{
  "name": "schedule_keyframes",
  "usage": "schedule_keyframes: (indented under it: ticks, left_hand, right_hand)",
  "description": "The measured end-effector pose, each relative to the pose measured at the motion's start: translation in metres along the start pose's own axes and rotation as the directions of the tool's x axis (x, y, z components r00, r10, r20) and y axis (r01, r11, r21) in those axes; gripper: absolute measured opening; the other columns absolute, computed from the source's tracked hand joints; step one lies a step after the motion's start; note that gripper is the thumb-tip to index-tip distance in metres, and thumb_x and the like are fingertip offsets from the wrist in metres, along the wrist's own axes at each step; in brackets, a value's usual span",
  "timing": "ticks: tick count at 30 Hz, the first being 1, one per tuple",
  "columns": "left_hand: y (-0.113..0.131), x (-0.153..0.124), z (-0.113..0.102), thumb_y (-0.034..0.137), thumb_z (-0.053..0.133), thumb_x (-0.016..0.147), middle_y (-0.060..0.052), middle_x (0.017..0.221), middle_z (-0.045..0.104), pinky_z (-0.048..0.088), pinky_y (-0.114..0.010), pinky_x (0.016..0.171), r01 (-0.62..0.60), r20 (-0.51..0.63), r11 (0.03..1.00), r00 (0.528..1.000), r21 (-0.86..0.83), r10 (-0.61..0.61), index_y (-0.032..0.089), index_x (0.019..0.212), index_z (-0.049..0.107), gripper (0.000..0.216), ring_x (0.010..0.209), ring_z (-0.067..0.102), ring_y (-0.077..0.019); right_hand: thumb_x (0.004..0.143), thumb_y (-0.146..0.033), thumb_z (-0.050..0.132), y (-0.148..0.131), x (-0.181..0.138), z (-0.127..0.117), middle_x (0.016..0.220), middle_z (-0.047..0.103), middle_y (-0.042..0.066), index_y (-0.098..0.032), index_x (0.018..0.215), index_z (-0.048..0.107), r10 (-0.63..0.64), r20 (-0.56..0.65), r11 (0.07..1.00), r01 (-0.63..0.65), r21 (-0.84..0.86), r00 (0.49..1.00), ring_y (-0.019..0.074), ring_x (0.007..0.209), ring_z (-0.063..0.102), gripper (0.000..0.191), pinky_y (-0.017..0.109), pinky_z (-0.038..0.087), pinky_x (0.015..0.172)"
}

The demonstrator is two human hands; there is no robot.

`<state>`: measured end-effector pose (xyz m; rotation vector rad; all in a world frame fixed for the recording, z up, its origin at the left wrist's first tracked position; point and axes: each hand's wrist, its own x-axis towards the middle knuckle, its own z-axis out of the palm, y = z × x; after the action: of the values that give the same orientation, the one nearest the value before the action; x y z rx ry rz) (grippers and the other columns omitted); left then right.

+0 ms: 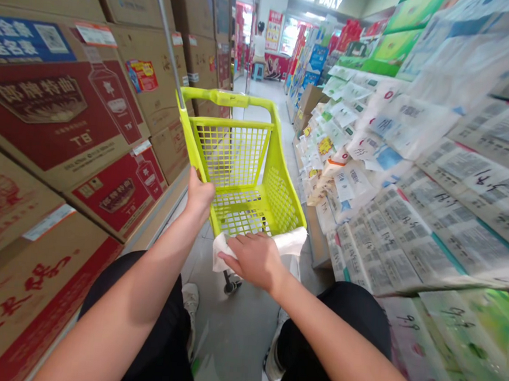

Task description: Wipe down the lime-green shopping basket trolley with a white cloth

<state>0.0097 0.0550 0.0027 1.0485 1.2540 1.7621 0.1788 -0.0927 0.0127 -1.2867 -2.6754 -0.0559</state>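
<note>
Fig.: L hand (200, 195) clamped on cart (281, 199) rim; R hand (255, 261) grips cloth (293, 240), pressed on near edge. Best: steady cart w/ L, wipe evenly.

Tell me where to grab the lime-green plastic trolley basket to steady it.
Take the lime-green plastic trolley basket by its left top rim, coming from the left, as the left hand does. That rim is a bare, narrow lip; the near rim is covered by the white cloth under the right hand; the handle bar sits farthest away.
</note>
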Motion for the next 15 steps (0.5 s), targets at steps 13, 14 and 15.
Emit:
schedule_keyframes:
  ticks: [13, 14, 15]
  left_hand:
    - [-0.005, 0.024, -0.001, 0.004, 0.062, 0.063, -0.012, 0.131, 0.070, 0.049, -0.044, 0.117, -0.047, -0.071, 0.999, 0.996, -0.019, 0.045, 0.014, 0.129, 0.061, 0.067, 0.131, 0.063, -0.0309]
    - [-0.006, 0.022, 0.002, 0.005, 0.062, 0.065, -0.012, 0.135, 0.068, 0.048, -0.043, 0.118, -0.060, -0.077, 0.998, 0.995, -0.010, 0.059, 0.014, 0.133, 0.060, 0.069, 0.133, 0.062, -0.0297]
    - [-0.008, 0.020, 0.004, 0.005, 0.063, 0.067, -0.012, 0.137, 0.067, 0.047, -0.043, 0.119, -0.074, -0.078, 0.997, 0.994, 0.000, 0.074, 0.015, 0.136, 0.058, 0.071, 0.134, 0.061, -0.0289]
  right_hand:
    - [0.101, -0.065, 0.053, 0.073, -0.009, -0.004, 0.097, 0.076, 0.008, -0.018, 0.100, 0.066, 0.050, 0.080, 0.995, -0.042, -0.088, 0.996, 0.0246, 0.094, 0.071, 0.049, 0.033, 0.039, 0.080]
    - [0.101, -0.063, 0.054, 0.071, -0.008, -0.003, 0.098, 0.075, 0.008, -0.018, 0.101, 0.066, 0.038, 0.083, 0.995, -0.030, -0.091, 0.996, 0.0244, 0.095, 0.071, 0.047, 0.033, 0.039, 0.080]
    - [0.102, -0.061, 0.054, 0.067, -0.007, -0.002, 0.098, 0.075, 0.008, -0.018, 0.102, 0.066, 0.026, 0.084, 0.996, -0.018, -0.092, 0.996, 0.0240, 0.095, 0.070, 0.045, 0.033, 0.039, 0.080]
